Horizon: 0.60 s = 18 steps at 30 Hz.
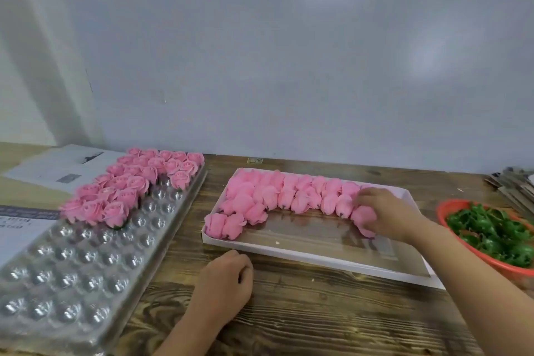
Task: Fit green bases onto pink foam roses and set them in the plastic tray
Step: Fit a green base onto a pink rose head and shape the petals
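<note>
Brown wood with dark grain makes up the table [289,321], and a plain pale wall [289,66] stands behind it.

Loose pink foam roses [289,196] lie on their sides in a flat white box [318,260] in the middle of the table. They sit in packed rows along the far side of the box, most with their dark bottom ends pointing toward the person. The near part of the box is bare. The right hand [384,211] reaches into the box from the right, and its fingers curl around one pink rose [364,218] at the right end of the rows. That rose lies on its side too.

The left hand [225,283] rests on the table just in front of the box. Its fingers are curled in a loose fist and hold nothing.

On the left lies a long clear plastic tray [72,283] with many round cups. Its long side runs away from the person and leans to the right. Finished roses [130,185] stand upright in the far cups, with their open petals facing up. The near cups have no roses.

At the right edge sits a red bowl [445,208] full of green bases [491,231]. Printed papers [57,167] lie under and behind the tray. A stack of flat grey things [514,185] lies in the far right corner; I cannot tell what they are.
</note>
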{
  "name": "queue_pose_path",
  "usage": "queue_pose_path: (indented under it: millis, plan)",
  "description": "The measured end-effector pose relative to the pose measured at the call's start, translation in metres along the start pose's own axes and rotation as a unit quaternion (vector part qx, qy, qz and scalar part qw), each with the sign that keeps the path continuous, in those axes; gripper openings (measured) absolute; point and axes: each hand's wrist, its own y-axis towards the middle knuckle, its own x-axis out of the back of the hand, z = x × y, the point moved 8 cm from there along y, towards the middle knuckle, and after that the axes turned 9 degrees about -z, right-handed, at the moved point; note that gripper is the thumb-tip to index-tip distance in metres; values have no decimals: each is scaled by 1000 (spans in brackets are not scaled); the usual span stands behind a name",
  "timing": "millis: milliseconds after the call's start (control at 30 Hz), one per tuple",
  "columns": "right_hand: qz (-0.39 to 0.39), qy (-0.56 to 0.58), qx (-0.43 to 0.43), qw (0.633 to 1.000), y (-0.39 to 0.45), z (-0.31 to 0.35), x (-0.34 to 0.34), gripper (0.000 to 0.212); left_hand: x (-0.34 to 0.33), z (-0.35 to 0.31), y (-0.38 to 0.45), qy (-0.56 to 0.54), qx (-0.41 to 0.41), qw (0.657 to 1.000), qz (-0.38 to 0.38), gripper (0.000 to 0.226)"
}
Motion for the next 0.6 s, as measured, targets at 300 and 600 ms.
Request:
queue_pose_path:
  millis: [300, 600]
  plan:
    - [16, -108, 33, 993, 18, -13, -27, 37, 4, -1, 1, -10, 0, 1000, -5, 17]
    - [21, -150, 55, 987, 22, -19, -34, 40, 6, -3, 1, -19, -4, 1000, -9, 18]
